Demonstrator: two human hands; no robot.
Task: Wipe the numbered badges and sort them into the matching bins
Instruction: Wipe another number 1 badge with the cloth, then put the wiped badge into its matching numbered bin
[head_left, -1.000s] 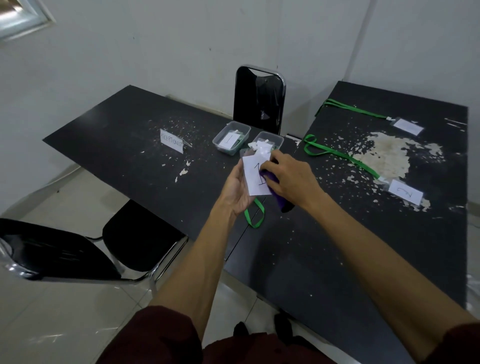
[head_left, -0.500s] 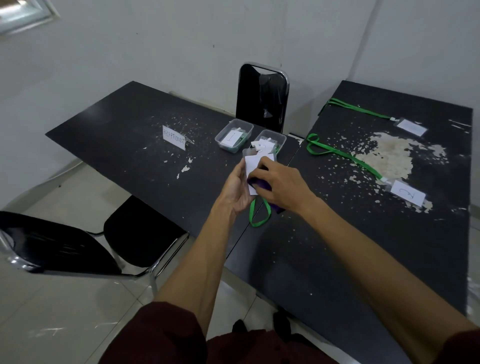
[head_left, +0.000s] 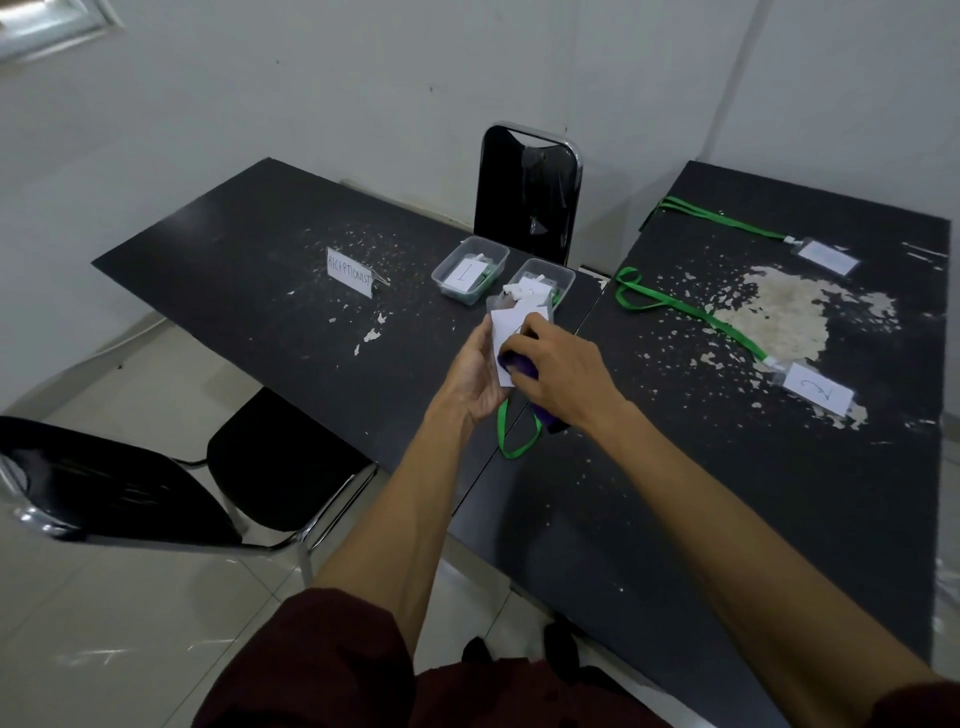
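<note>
Two bins (head_left: 470, 268) are set left of centre for sorting. One badge (head_left: 511, 325) is gripped upright by the left hand (head_left: 475, 371), presented for wiping; a purple cloth (head_left: 519, 364) is clenched against it by the right hand (head_left: 558, 371).

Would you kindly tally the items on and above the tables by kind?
Badges outside bins: 3 (held; numbered; far)
Clear bins: 2 ()
Purple cloths: 1
Receptionist signs: 1
Total: 7
</note>
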